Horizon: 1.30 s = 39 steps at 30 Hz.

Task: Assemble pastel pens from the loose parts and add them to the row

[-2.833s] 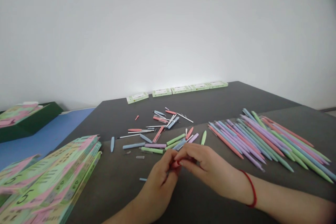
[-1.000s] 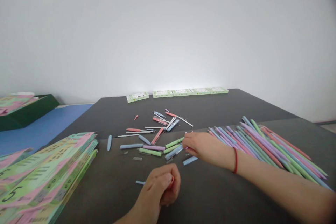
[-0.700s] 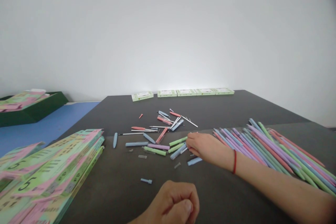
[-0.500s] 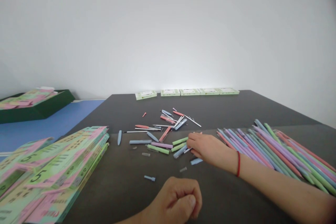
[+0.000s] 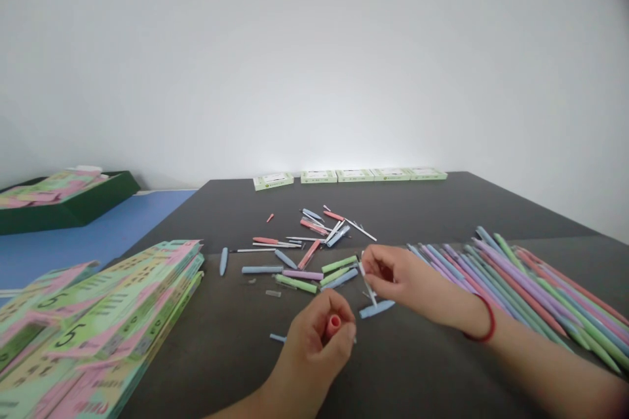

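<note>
My left hand (image 5: 307,350) is closed around a coral pen barrel (image 5: 333,323), whose hollow round end shows between thumb and fingers. To the right and slightly farther off, my right hand (image 5: 405,281) pinches a thin white pen refill (image 5: 369,288) that hangs tilted from the fingertips. Beneath the refill's lower end lies a light blue pen part (image 5: 377,309). Loose pen pieces lie beyond both hands: a purple barrel (image 5: 303,274), a green barrel (image 5: 297,283), a coral barrel (image 5: 309,255) and several white refills. A small blue piece (image 5: 278,338) is partly hidden by my left hand.
Many pastel pens (image 5: 511,281) lie in a row at the right of the black table (image 5: 236,353). Printed boxes (image 5: 122,314) are stacked at the left. Flat pale boxes (image 5: 354,175) line the far edge. A green tray (image 5: 73,213) of boxes stands on a blue surface.
My right hand has lifted a white refill from among the pen parts and drawn slightly nearer. My left hand has moved forward and turned, bringing the coral barrel's open end into view.
</note>
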### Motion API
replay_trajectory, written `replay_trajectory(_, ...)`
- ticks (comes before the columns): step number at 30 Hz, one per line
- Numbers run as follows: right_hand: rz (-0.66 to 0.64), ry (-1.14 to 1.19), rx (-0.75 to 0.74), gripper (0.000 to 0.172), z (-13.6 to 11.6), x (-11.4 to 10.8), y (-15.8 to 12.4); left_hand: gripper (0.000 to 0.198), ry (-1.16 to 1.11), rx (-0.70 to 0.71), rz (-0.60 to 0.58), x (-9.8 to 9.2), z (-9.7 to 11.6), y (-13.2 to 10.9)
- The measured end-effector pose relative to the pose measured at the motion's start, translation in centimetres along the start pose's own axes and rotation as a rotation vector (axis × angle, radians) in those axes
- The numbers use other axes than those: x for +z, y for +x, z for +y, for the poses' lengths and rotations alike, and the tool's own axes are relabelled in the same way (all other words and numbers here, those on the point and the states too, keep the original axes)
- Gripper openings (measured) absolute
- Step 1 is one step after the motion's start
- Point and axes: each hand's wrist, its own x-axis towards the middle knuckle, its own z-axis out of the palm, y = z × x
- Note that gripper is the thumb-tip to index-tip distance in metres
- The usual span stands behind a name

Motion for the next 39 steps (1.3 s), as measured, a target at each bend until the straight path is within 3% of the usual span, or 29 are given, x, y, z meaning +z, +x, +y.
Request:
replay_trajectory(2,-0.042,0.381,0.077,0.009,-0.9,0.2,-0.8,0.019,-0.049,-0.016,0.075,-0.1,-0.1,0.5)
replay_trajectory(5,-0.078,0.59,0.097,0.008,-2.1,1.5,-1.2,0.024,-0.078,-0.002,0.114,-0.3,-0.3,1.0)
replay_trajectory(10,0.064,0.452,0.082,0.009,-3.2,3.8,-1.3,0.019,-0.063,0.03,0.166,-0.5,-0.3,1.1)
replay_trajectory(13,0.126,0.37,0.041,0.011,-3.4,4.0,-1.5,0.02,-0.027,0.069,0.177,-0.5,0.0,0.9)
replay_trajectory(17,0.045,0.272,0.013,0.007,-2.7,2.0,-1.3,0.028,0.013,0.053,0.202,-0.6,0.4,1.0)
replay_trajectory(20,0.014,0.01,0.106,0.009,-1.3,0.7,-0.8,0.029,-0.035,-0.006,0.181,-0.8,0.3,1.3)
replay_trajectory(24,-0.037,-0.268,0.198,0.006,0.3,1.6,-0.3,0.03,-0.061,-0.049,0.133,-0.8,-0.2,1.4)
replay_trajectory(29,-0.063,-0.329,0.199,0.007,0.7,3.6,0.2,0.028,0.015,-0.047,0.137,-0.5,-0.6,1.3)
replay_trajectory(39,-0.068,-0.26,0.183,0.011,0.7,3.2,0.6,0.027,0.029,-0.052,0.124,-0.5,-1.0,1.3)
